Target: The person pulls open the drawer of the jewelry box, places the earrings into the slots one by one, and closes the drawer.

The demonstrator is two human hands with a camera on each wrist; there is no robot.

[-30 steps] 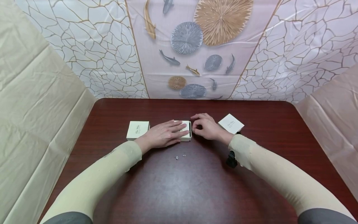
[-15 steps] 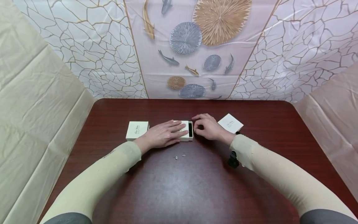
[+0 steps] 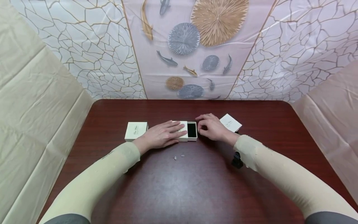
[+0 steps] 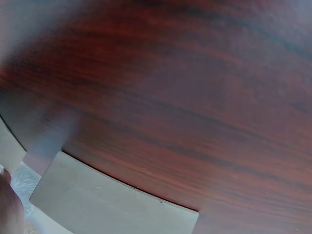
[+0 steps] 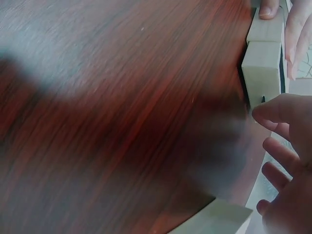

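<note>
"Two hands on that middle box?"

"Yes. The right hand pinches its drawer, partly out and black inside; the left hand lies straight-fingered on top."

"And the left box, the right box?"

"Flanking it, closed."

Left grip flat, right grip pinching, arms outstretched

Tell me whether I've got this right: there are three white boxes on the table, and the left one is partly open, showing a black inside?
Not quite: it is the middle box that is partly open, showing a black inside, not the left box. The head view shows this. The rest stands.
</note>
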